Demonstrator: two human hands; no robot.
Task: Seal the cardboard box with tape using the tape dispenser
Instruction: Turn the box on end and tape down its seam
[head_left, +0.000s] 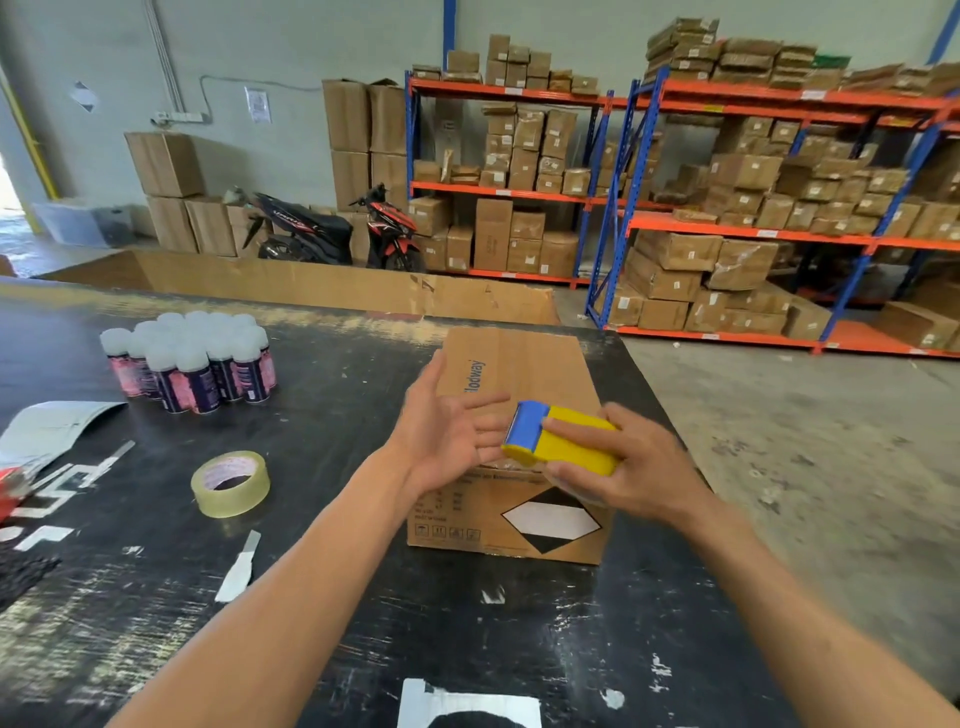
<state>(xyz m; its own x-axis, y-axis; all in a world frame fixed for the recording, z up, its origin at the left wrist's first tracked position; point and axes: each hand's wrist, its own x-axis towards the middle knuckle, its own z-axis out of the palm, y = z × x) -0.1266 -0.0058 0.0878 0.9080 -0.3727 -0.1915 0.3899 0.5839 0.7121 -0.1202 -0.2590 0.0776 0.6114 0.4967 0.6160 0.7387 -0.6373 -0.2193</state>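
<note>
A closed brown cardboard box (524, 374) with a black-and-white diamond label on its near side stands on the black table (363, 597). My right hand (628, 467) grips a yellow tape dispenser (563, 439) with a blue front end, held just above the box's near top edge. My left hand (447, 426) hovers flat over the box's left side, palm up and fingers spread, its fingertips close to the dispenser's blue end. Whether any tape lies on the box I cannot tell.
A loose roll of clear tape (230, 483) lies left of the box, with a small white knife (240, 569) nearer me. A pack of several spray cans (192, 358) stands at the far left. A grey mailer bag (47, 431) is at the left edge. Shelves of boxes (753, 208) stand beyond.
</note>
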